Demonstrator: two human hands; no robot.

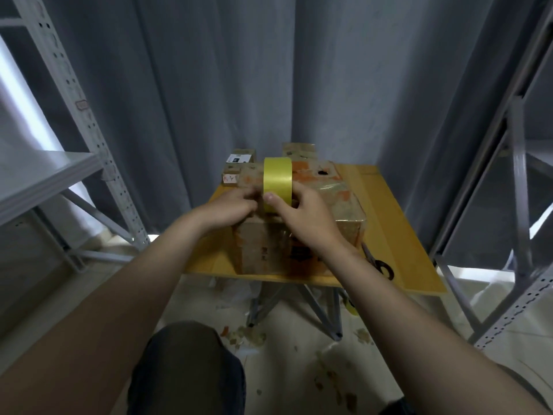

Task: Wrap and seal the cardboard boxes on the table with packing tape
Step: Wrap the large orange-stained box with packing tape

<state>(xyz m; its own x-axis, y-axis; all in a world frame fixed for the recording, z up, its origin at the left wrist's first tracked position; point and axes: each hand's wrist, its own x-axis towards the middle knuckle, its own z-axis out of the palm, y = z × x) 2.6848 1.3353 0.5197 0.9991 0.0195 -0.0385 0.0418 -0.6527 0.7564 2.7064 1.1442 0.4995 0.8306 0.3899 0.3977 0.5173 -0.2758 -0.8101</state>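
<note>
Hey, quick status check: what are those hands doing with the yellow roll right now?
Both hands on yellow tape roll: right hand gripping it, left hand picking at its edge. Roll upright atop big cardboard box. Scissors lie beside box, not in the way.

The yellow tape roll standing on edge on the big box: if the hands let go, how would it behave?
The yellow tape roll stands on its rim atop the cardboard box, so it would probably roll or topple. It looks rigid. The right hand and left hand steady it.
</note>
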